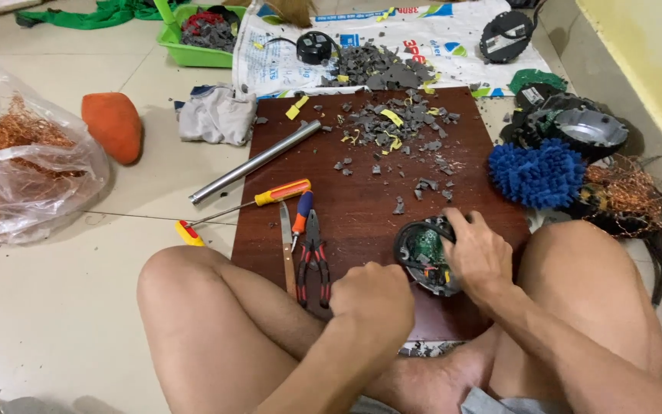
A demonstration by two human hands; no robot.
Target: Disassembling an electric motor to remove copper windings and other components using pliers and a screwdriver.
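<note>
meanwhile, on the wooden board (pixel 362 207) | right hand (pixel 478 253) clamped on round motor housing (pixel 425 257) | left hand (pixel 373 295) fisted beside it, contents hidden | risk: housing slips, loose shards (pixel 400 126) cut skin

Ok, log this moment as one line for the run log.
left hand: fisted beside motor part | right hand: gripping round motor part | on wooden board | pliers lying left

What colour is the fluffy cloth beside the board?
Bright blue fluffy cloth, seen in the head view.
</note>
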